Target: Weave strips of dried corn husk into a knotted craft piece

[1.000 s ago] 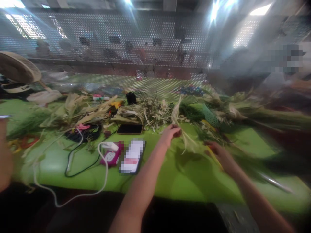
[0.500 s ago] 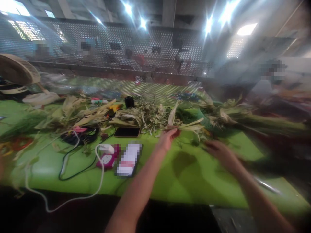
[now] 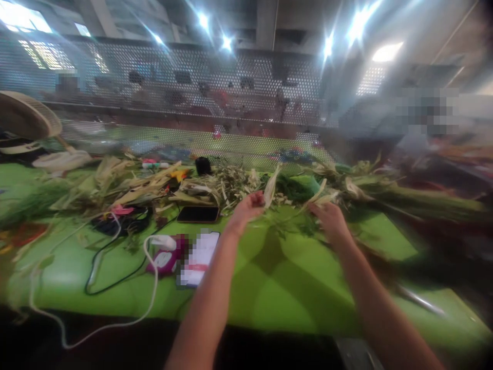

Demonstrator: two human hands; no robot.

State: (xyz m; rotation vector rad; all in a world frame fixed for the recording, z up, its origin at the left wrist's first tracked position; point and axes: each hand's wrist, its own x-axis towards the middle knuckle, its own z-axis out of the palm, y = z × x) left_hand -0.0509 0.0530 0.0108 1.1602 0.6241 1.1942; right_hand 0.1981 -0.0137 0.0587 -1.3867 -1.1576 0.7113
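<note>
My left hand (image 3: 249, 207) is above the far middle of the green tabletop, its fingers closed on a pale, dry corn husk (image 3: 271, 186) that points up. To its right, my right hand (image 3: 329, 216) pinches the lower end of another pale husk strip (image 3: 320, 191). The two hands are apart. Just beyond them lies a heap of dry shredded husk pieces (image 3: 234, 182). A dark green, thread-like bundle (image 3: 290, 189) lies behind the gap between my hands. Blur hides the fine detail at my fingertips.
Left of my forearm lie a dark phone (image 3: 198, 214), a lit phone (image 3: 200, 259), a magenta pack (image 3: 166, 262) and a looping white cable (image 3: 154, 288). A fan (image 3: 31, 115) stands far left. Long stalks (image 3: 419, 198) lie right. A perforated screen (image 3: 185, 113) rises behind; people are beyond.
My right hand has moved up and left and now pinches a husk strip. My left hand has shifted slightly left, with its husk upright.
</note>
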